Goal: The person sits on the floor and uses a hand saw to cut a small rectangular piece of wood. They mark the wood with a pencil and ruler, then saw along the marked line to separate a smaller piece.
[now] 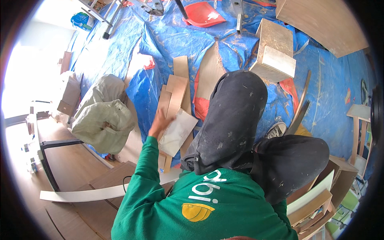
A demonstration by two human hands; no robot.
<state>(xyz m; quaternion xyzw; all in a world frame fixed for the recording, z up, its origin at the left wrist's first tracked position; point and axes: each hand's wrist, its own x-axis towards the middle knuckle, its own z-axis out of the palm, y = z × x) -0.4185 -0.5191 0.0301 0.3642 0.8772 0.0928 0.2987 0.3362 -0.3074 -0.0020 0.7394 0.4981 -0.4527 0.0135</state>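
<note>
My left hand point(161, 122) reaches out from a green sleeve, its thumb and fingers stretched apart. It lies at the upper left edge of a white board piece point(177, 133), over or touching it; I see no grip closed round the board. Under and beyond this piece lie several brown wooden boards point(176, 85), loosely stacked and pointing away from me. My right hand is out of sight; only a bit of the right sleeve shows beside my bent leg.
A blue tarp point(168, 40) covers much of the floor. A tied pale sack point(105, 120) stands left. A wooden box point(276, 50) sits ahead right, and a red dustpan point(204, 15) lies farther off near ladder feet. A long white strip point(84, 195) lies at the lower left.
</note>
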